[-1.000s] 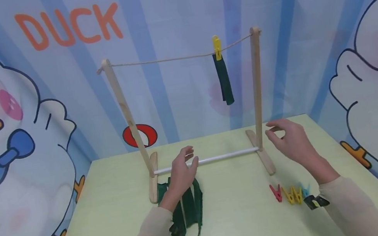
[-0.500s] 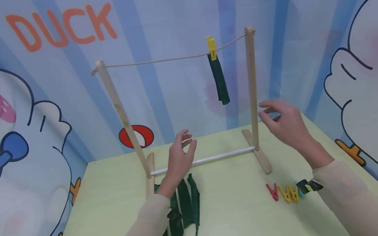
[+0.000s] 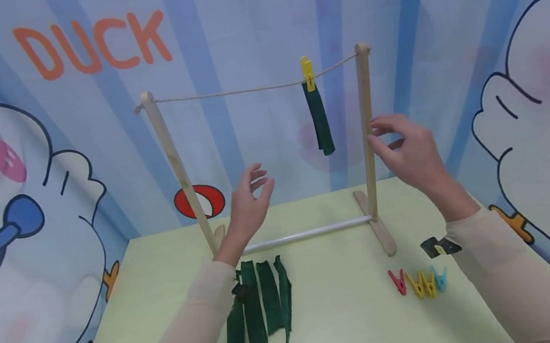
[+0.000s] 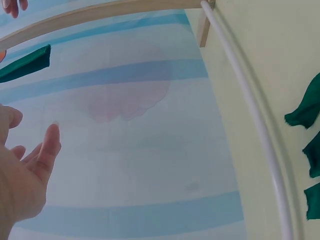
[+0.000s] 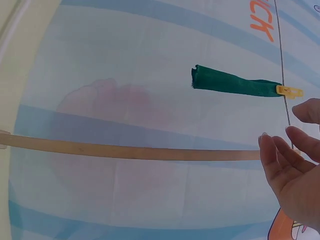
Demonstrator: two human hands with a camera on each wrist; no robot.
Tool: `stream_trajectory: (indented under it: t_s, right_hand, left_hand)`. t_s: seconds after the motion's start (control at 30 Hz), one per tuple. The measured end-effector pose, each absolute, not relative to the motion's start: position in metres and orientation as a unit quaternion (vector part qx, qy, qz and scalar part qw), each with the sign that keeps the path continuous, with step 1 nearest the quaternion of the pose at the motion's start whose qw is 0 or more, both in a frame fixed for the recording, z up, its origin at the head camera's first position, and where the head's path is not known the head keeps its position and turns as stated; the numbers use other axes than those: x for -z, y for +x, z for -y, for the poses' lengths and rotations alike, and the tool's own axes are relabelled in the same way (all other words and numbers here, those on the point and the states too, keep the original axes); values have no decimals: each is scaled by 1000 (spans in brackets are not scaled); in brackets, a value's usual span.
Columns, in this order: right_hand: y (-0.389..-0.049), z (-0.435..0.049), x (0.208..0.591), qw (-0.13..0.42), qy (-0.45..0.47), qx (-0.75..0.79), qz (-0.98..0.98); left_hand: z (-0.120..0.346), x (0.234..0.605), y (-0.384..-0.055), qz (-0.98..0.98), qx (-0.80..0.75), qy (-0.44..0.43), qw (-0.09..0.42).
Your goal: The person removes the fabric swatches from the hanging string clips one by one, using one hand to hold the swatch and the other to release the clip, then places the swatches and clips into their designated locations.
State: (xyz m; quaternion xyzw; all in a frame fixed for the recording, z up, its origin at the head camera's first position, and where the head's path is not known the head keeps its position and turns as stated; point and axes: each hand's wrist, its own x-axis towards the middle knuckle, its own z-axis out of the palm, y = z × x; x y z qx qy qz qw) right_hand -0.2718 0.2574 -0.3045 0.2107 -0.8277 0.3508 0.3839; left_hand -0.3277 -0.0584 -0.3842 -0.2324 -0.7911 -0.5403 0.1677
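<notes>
A dark green cloth strip (image 3: 319,121) hangs folded from the string (image 3: 230,93), held by a yellow clothespin (image 3: 307,73) near the right post. My right hand (image 3: 407,148) is raised beside that right post (image 3: 368,144), its fingers loosely bent and nothing in them. In the right wrist view the hand (image 5: 292,175) is below the yellow clothespin (image 5: 289,91), apart from it. My left hand (image 3: 248,205) is lifted in front of the rack's left part, above the white crossbar (image 3: 307,233), fingers loosely bent and holding nothing. Several green cloth strips (image 3: 254,315) lie beneath the left forearm.
On the table (image 3: 342,311), a red clothespin (image 3: 398,282), two yellow clothespins (image 3: 422,285) and a light blue clothespin (image 3: 440,278) stand in a row at the right. The rack's left post (image 3: 178,171) leans slightly. A duck-print curtain (image 3: 249,33) hangs behind.
Both hands have risen, the right one up along the right post and the left one above the crossbar. The hanging strip and the clothespins stay where they were.
</notes>
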Motion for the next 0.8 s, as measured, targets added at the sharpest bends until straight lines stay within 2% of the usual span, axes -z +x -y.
stream_trajectory:
  t_s: [0.23, 0.47, 0.8]
  right_hand:
    - [-279, -248, 288, 389, 221, -345, 825]
    - [-287, -237, 276, 373, 227, -354, 827]
    - [-294, -227, 265, 381, 226, -359, 822]
  left_hand:
    - [61, 365, -336, 788, 542, -243, 162]
    - [53, 347, -345, 776, 561, -249, 149]
    - [49, 343, -351, 780, 554, -255, 139]
